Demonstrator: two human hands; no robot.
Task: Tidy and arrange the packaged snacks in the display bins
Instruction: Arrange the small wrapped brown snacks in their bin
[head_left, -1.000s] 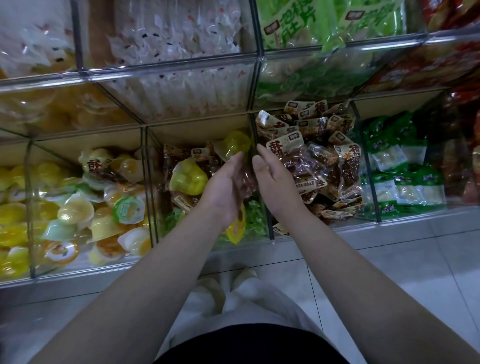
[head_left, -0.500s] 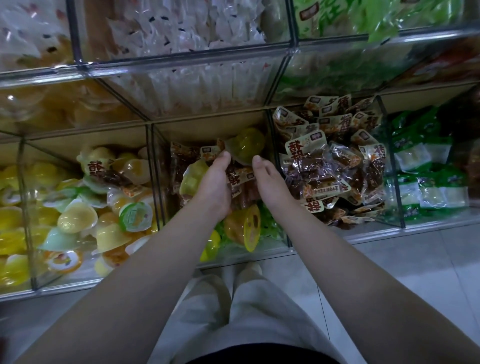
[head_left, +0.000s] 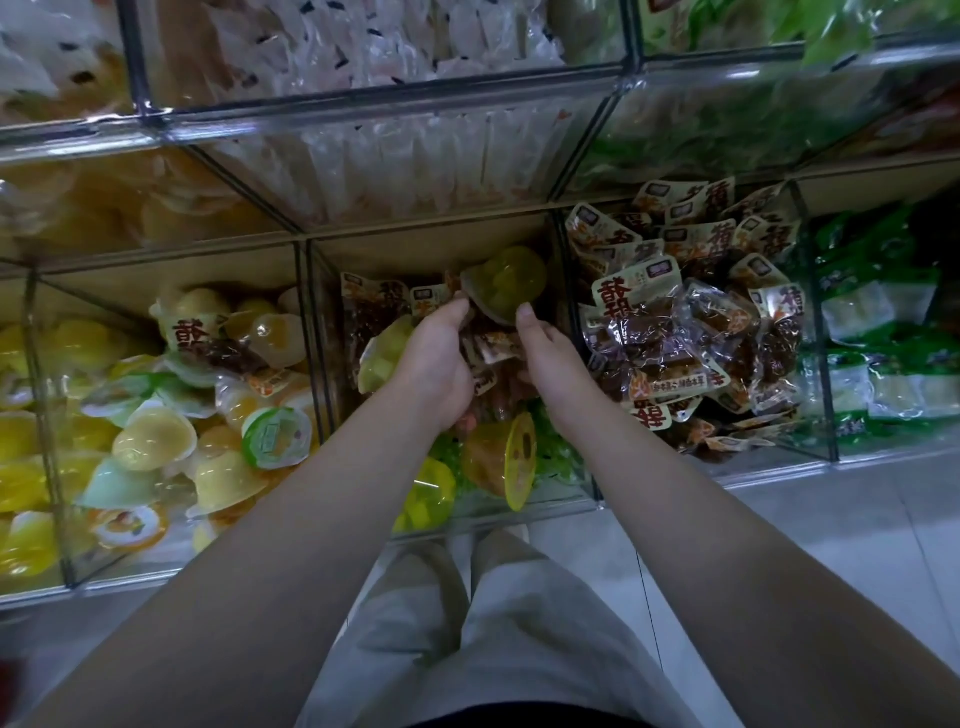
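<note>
The job is far from done: in the middle bin (head_left: 415, 249) brown snack packs (head_left: 374, 312) lie mixed with jelly cups (head_left: 511, 283), the left hand (head_left: 434, 364) curls its fingers round some packs, and the right hand (head_left: 553, 364) hides its fingers, so I cannot tell.

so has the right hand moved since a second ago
Yes. The right hand moved left, from the brown packets across the clear divider into the middle bin.
</note>
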